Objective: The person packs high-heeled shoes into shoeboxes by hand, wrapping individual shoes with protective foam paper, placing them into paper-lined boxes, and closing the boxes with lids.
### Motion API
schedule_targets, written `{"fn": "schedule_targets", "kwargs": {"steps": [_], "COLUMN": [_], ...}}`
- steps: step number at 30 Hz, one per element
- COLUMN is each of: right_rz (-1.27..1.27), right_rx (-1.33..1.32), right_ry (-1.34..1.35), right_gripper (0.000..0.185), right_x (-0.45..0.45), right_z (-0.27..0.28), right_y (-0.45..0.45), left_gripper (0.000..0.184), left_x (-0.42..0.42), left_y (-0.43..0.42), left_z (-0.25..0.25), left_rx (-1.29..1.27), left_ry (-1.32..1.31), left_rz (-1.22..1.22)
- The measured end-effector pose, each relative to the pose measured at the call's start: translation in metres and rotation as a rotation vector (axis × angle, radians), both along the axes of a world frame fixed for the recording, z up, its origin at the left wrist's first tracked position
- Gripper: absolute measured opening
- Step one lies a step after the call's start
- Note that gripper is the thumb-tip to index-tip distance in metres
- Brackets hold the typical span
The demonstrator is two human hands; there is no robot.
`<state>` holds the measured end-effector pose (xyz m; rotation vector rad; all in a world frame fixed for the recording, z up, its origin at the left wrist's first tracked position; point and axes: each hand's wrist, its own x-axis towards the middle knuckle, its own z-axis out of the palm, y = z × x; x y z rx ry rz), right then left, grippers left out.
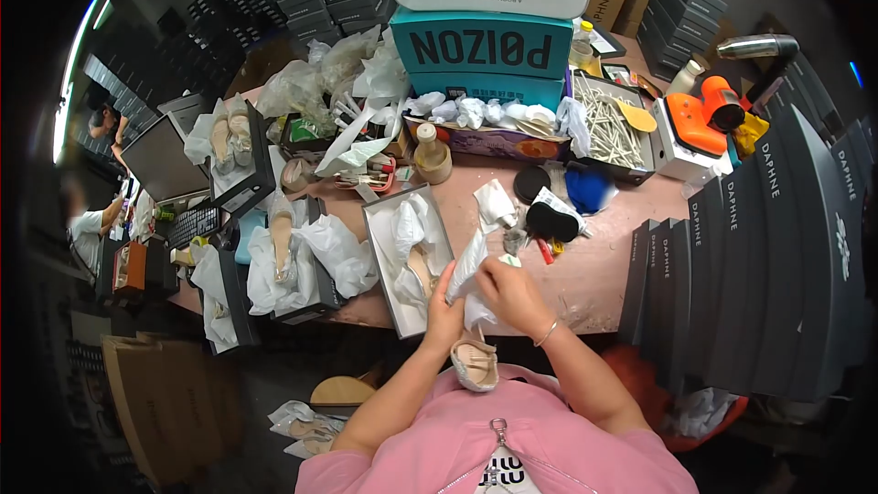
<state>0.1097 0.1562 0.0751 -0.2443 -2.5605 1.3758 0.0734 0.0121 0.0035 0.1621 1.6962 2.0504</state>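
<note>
Head view, and both hands are at work over the near edge of the table (585, 311)! Left hand (445, 316) first: its fingers are wrapped around a length of white paper (469, 263), which stretches away at its 1 o'clock. Across at 3 o'clock, there's the right hand (514, 297), fingers curled in by the same paper, which lies at its 10 o'clock; whether those fingertips are actually pinching it, I cannot tell.

And look below! A beige shoe (476, 363) sits at the left hand's 5 o'clock and the right hand's 7, close beneath the pair, in front of the pink top (558, 421). Is the left hand gripping it too? Its own fingers and the paper hide that.

Just beside the left hand, at 11 o'clock, comes a lidless grey box (379, 230) with another shoe (421, 267) in it, next to white wrapping. Farther off at 10 o'clock, one more shoe (283, 236) lies over tissue in a dark box.

Over to the right hand's 1 o'clock: a red tube (546, 252), then a black mask-shaped item (551, 221), then something blue (587, 189) farther out. Dark DAPHNE boxes (759, 247) tower between 2 and 3, and a turquoise POIZON box (485, 48) rises well away at 12!
</note>
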Motion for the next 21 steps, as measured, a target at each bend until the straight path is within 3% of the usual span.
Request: {"fn": "schedule_targets", "kwargs": {"steps": [3,5,6,7,9,11,13,14,15,17,18,19,21], "right_rz": [0.193,0.250,0.314,0.385,0.411,0.441,0.222,0.228,0.237,0.160,0.139,0.136,0.262], "right_rx": [0.359,0.408,0.454,0.469,0.479,0.486,0.402,0.280,0.274,-0.464,-0.745,-0.750,-0.334], "right_ry": [-0.125,-0.118,-0.107,-0.127,-0.057,0.017,-0.002,-0.254,-0.265,-0.412,-0.268,-0.263,-0.204], "right_gripper": [0.008,0.009,0.010,0.013,0.018,0.024,0.033,0.030,0.030,0.023,0.022,0.022,0.021], "right_x": [0.005,0.014,0.019,0.023,0.038,0.049,0.065,0.068,0.066,0.056,0.051,0.051,0.050], "right_z": [-0.001,-0.002,-0.003,-0.001,0.000,0.006,0.017,0.016,0.017,0.022,0.010,0.004,-0.003], "right_y": [-0.016,-0.020,-0.021,-0.022,-0.026,-0.021,-0.004,0.003,0.003,0.005,0.000,0.001,0.003], "left_gripper": [0.064,0.069,0.074,0.074,0.074,0.074,0.074,0.073,0.073,0.073,0.073,0.073,0.072], "left_x": [0.012,0.003,-0.003,-0.007,-0.016,-0.017,-0.017,-0.016,-0.013,-0.014,-0.013,-0.014,-0.019], "left_y": [0.001,-0.011,-0.014,-0.014,-0.013,-0.014,-0.016,-0.018,-0.019,-0.015,-0.015,-0.016,-0.018], "left_z": [-0.007,0.002,0.004,0.004,0.005,0.006,0.007,0.008,0.010,0.014,0.012,0.007,0.011], "left_rx": [0.095,0.545,0.601,0.604,0.039,-0.012,0.041,0.079,0.076,0.042,0.041,0.054,0.062], "left_ry": [-0.113,-0.694,-0.773,-0.780,-0.389,-0.298,-0.288,-0.296,-0.310,-0.310,-0.310,-0.314,-0.312], "left_rz": [0.010,-0.080,-0.064,-0.061,-0.283,-0.300,-0.238,-0.244,-0.237,-0.254,-0.256,-0.256,-0.261]}}
